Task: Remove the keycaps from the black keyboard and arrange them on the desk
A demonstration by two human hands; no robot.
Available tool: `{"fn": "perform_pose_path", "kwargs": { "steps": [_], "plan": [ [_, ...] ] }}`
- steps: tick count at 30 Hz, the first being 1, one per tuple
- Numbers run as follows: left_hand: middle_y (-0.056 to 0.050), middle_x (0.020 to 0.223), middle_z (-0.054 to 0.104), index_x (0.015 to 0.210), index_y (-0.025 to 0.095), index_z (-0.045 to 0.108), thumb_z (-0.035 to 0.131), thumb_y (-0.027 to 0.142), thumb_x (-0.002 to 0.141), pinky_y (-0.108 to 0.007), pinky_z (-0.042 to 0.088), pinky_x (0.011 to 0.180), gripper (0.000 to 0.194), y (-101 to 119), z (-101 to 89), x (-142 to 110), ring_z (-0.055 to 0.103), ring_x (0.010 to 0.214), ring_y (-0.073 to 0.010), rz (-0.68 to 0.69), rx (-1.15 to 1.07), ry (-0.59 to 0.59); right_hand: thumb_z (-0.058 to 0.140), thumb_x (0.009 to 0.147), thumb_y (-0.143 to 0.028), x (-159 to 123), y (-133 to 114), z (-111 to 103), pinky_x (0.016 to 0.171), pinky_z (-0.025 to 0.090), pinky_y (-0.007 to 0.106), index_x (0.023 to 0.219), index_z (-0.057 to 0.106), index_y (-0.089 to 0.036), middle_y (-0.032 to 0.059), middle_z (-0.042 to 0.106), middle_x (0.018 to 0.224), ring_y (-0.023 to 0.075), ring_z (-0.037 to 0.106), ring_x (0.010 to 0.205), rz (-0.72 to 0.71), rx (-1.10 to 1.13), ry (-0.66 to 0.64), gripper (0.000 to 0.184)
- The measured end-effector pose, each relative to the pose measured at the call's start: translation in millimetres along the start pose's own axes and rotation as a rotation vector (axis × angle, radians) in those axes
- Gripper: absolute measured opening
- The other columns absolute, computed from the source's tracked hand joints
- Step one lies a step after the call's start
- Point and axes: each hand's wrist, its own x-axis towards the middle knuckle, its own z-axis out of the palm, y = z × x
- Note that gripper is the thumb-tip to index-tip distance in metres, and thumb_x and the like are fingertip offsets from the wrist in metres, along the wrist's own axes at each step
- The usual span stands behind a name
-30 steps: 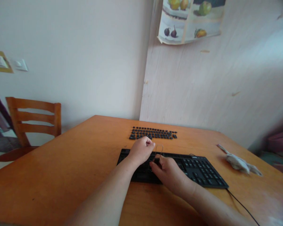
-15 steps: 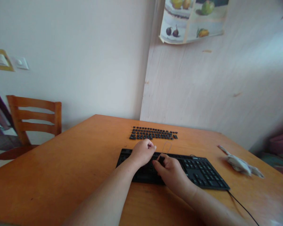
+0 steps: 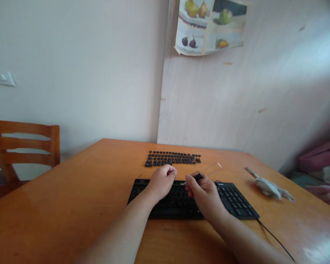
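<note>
R hand (image 3: pixel 209 196) clamped puller (image 3: pixel 198 176), prob. for control; L hand (image 3: pixel 161 182) curled over kbd (image 3: pixel 238 200), grip unclear; caps (image 3: pixel 198 160) sat rowed, prob. for order.

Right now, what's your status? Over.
Left hand curled over keyboard, contents hidden. Right hand gripping wire tool. Loose keycaps in rows beyond; both hands partly block keyboard.

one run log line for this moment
left hand: curled, over keyboard; right hand: holding wire tool; keyboard: on table, many keys off; loose keys: rows behind keyboard
</note>
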Motion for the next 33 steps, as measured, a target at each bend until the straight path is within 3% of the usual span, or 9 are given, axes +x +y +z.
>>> {"fn": "perform_pose_path", "kwargs": {
  "steps": [4,6,17,23,29,33],
  "plan": [
    [-0.005,0.089,0.070,0.095,0.019,0.067,0.056,0.032,0.082,-0.029,0.046,0.075,0.021,15,2.5,-9,0.062,0.081,-0.0168,-0.141,-0.333,-0.245,0.061,0.085,-0.052,3,1,-3,0.053,0.041,0.024,0.078,0.056,-0.019,-0.0019,0.057,0.063,0.0110,0.050,0.053,-0.082,0.022,0.032,0.034],
    [-0.006,0.090,0.070,0.094,0.018,0.067,0.058,0.030,0.081,-0.029,0.046,0.075,0.020,19,3.1,-11,0.063,0.081,-0.0164,-0.175,-0.419,-0.304,0.059,0.086,-0.051,3,0,-3,0.052,0.040,0.023,0.078,0.056,-0.019,-0.0012,0.058,0.064,0.0110,0.050,0.053,-0.095,0.009,0.033,0.033],
    [-0.003,0.078,0.066,0.081,0.016,0.063,0.070,0.020,0.070,-0.029,0.048,0.073,0.014,9,7.5,-10,0.062,0.076,-0.0149,-0.335,-0.619,-0.244,0.062,0.083,-0.053,2,7,-1,0.050,0.039,0.024,0.077,0.057,-0.019,-0.0003,0.058,0.065,0.0133,0.051,0.057,-0.074,0.007,-0.050,0.035],
    [-0.003,0.081,0.065,0.084,0.016,0.061,0.070,0.017,0.070,-0.027,0.049,0.075,0.016,6,4.3,-7,0.062,0.074,-0.0126,-0.345,-0.691,-0.160,0.060,0.087,-0.043,-4,-2,-3,0.057,0.040,0.025,0.076,0.060,-0.018,-0.0005,0.055,0.066,0.0137,0.050,0.061,-0.142,-0.014,-0.094,0.027],
    [-0.005,0.088,0.067,0.087,0.016,0.062,0.069,0.020,0.075,-0.026,0.049,0.074,0.015,8,-1.5,-5,0.064,0.076,-0.0130,-0.374,-0.722,-0.138,0.053,0.091,-0.037,-1,-13,-10,0.072,0.042,0.030,0.073,0.057,-0.020,0.0026,0.056,0.074,0.0177,0.052,0.073,-0.318,-0.106,0.024,0.025],
    [-0.006,0.091,0.068,0.088,0.015,0.063,0.069,0.020,0.077,-0.026,0.049,0.077,0.013,8,-1.5,-5,0.064,0.078,-0.0128,-0.333,-0.717,-0.179,0.050,0.093,-0.035,4,-8,-15,0.083,0.042,0.031,0.082,0.059,-0.019,0.0061,0.062,0.087,0.0201,0.056,0.086,-0.349,-0.113,0.062,0.021]
  ]
}}
